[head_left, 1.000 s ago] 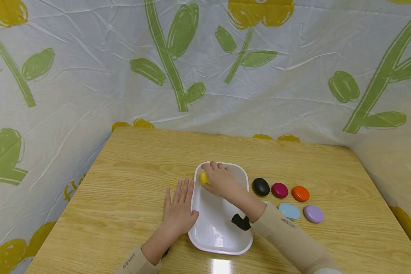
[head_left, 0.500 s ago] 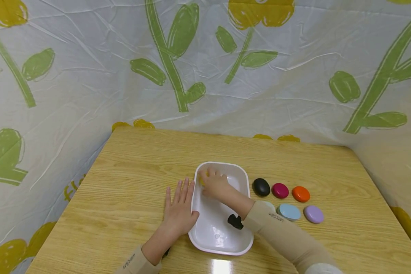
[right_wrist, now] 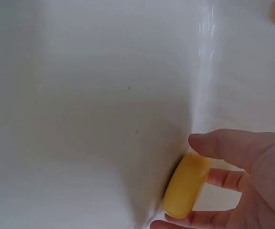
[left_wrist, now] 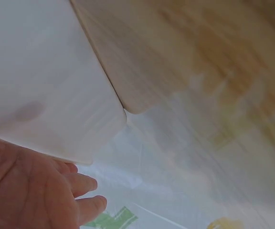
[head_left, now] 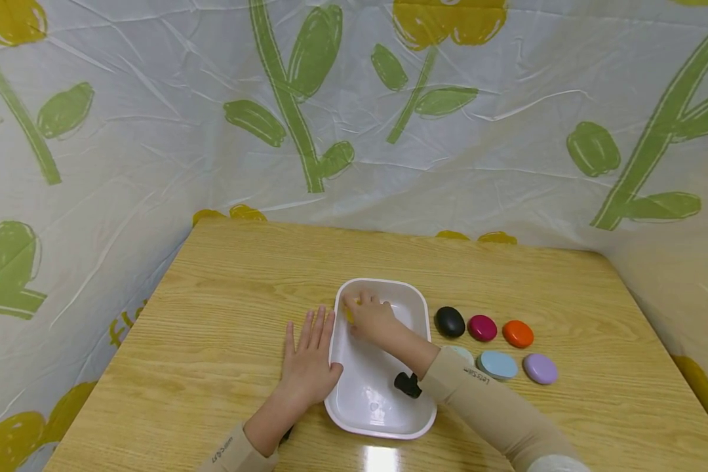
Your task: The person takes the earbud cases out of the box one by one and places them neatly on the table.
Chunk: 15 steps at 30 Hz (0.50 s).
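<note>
A white rectangular tray [head_left: 362,393] stands on the wooden table. In its far left corner, my right hand [head_left: 374,322] reaches down over a smooth, rounded yellow piece [head_left: 349,316]. The right wrist view shows thumb and fingers gripping the yellow piece [right_wrist: 186,187], which leans on edge against the tray wall. My fingers cover most of it in the head view. My left hand [head_left: 309,368] lies with fingers straight along the tray's left side. In the left wrist view, that hand [left_wrist: 32,191] is close against the tray's outer wall [left_wrist: 56,86].
Right of the tray lie smooth oval pieces: black [head_left: 450,322], magenta [head_left: 482,328], orange [head_left: 518,334], light blue [head_left: 498,365], lilac [head_left: 540,368] and a pale green one [head_left: 463,354] partly behind my sleeve. A black wrist device [head_left: 408,385] hangs over the tray. Flowered cloth [head_left: 448,183] surrounds the table.
My right hand has moved down and slightly left into the tray's corner, covering more of the yellow piece. The left hand and tray have stayed in place.
</note>
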### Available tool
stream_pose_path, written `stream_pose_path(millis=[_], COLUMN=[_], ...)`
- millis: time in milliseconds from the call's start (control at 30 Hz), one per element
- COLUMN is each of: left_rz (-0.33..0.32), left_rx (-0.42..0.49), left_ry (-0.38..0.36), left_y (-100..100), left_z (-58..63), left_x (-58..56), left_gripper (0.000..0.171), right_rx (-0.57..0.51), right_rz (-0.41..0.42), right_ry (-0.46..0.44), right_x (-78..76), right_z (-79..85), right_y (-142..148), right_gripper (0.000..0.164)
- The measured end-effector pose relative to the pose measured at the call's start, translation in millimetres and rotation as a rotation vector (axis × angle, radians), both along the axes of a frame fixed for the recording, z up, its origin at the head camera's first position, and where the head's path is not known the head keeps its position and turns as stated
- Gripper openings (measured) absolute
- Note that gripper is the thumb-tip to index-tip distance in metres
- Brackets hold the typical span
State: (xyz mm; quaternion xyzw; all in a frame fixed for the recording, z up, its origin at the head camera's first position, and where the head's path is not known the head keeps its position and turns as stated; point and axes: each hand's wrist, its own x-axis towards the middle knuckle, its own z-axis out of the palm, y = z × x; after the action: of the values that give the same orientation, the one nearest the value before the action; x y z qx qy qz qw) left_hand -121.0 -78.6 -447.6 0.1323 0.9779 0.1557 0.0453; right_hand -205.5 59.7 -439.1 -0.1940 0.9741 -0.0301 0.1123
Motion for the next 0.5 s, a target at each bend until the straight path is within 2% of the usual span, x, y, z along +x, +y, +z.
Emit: stream_pose_path(millis=[267, 500], left_rz=[0.003, 0.0], left_rx=[-0.002, -0.007], left_ry=[-0.004, 0.006], left_y=[0, 0], left_z=[0.0, -0.2], left_x=[-0.2, -0.4], left_gripper=[0.077, 0.077], right_rx=[0.04, 0.026], right_rz=[0.062, 0.068], right_ry=[0.02, 0.003], right_x=[-3.6, -1.5], right_z=[-0.9, 9.1], right_y=[0, 2], right_gripper=[0.039, 0.036])
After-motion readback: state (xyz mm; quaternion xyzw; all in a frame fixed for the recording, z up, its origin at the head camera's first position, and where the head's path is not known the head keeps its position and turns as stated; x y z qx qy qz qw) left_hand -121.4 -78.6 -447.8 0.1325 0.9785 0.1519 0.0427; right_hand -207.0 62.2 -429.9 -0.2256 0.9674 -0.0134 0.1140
